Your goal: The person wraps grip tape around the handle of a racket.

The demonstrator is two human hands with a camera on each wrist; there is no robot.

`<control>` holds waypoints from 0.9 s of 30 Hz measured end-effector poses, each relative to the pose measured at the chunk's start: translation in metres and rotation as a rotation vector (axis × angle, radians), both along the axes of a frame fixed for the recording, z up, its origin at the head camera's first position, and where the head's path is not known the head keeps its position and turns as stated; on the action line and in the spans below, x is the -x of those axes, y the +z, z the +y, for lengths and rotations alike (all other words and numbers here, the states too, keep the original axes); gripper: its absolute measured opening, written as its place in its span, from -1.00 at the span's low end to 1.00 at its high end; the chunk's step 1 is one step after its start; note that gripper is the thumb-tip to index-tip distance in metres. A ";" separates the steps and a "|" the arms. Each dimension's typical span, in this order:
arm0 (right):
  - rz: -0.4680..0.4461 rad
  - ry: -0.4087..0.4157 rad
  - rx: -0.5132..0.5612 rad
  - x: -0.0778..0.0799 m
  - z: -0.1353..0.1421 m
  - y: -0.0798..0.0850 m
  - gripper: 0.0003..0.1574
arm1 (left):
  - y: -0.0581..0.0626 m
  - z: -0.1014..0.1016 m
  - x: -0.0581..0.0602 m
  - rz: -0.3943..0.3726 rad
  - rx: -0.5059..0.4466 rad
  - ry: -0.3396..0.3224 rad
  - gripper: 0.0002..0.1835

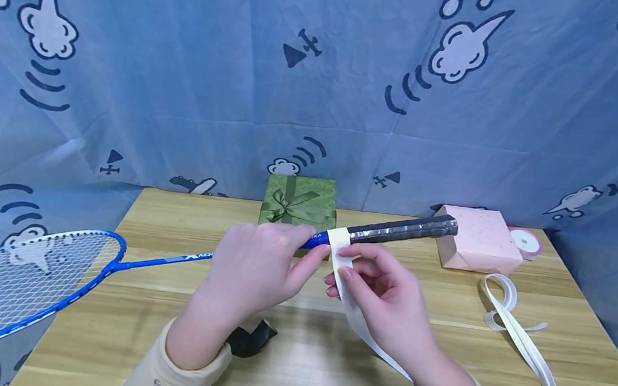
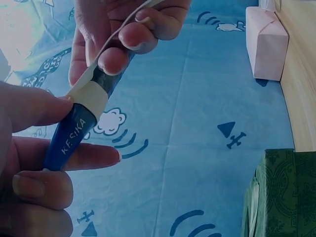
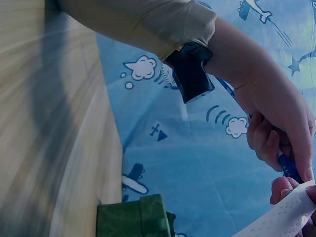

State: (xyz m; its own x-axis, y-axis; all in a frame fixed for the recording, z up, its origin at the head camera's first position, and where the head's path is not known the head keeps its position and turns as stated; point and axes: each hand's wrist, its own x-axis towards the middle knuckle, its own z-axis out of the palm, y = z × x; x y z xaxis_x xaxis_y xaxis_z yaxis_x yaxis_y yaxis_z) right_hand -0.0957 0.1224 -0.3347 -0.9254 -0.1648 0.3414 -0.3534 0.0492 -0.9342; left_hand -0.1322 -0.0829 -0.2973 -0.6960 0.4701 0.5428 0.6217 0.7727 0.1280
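Note:
A blue badminton racket is held above the table, its head to the left and its black handle pointing right. My left hand grips it at the blue cone marked KESIKA, the thumb at the edge of the white wrap. A white perforated grip tape circles the handle's start, where it meets the cone. Between thumb and fingers, my right hand pinches the tape close below the handle. The tape's loose length hangs down past this hand toward the table's front.
On the wooden table, a green gift box with a bow stands at the back, behind the racket. A pink box and a ribbon spool sit at the back right. A curled white strip lies at the right.

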 end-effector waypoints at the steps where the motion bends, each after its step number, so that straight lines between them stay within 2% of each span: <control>1: 0.013 -0.011 -0.011 0.000 -0.001 -0.001 -0.73 | 0.000 0.000 0.000 -0.003 0.004 -0.002 -0.68; 6: 0.054 -0.051 -0.029 0.000 -0.002 -0.001 -0.71 | 0.000 -0.001 0.000 -0.018 0.015 -0.019 -0.74; 14: 0.150 -0.027 -0.026 0.002 -0.002 -0.008 -0.67 | -0.001 -0.001 0.000 -0.006 -0.016 0.001 -0.58; 21: 0.252 -0.053 0.114 0.002 -0.011 -0.017 -0.64 | 0.000 -0.001 -0.001 -0.022 -0.052 -0.031 -0.53; 24: 0.151 -0.060 0.191 0.003 -0.012 -0.019 -0.68 | 0.001 -0.002 -0.002 -0.018 -0.064 -0.040 -0.55; 27: -0.067 -0.026 0.270 0.008 -0.011 -0.017 -0.71 | 0.002 -0.002 -0.004 -0.011 -0.066 -0.049 -0.59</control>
State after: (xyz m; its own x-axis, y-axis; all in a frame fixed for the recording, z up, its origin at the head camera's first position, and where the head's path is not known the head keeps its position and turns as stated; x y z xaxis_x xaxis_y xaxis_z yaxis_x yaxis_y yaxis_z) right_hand -0.1036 0.1118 -0.3520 -0.9500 -0.0524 0.3079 -0.2925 -0.1964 -0.9359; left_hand -0.1283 -0.0847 -0.2950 -0.6793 0.4669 0.5662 0.6568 0.7311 0.1850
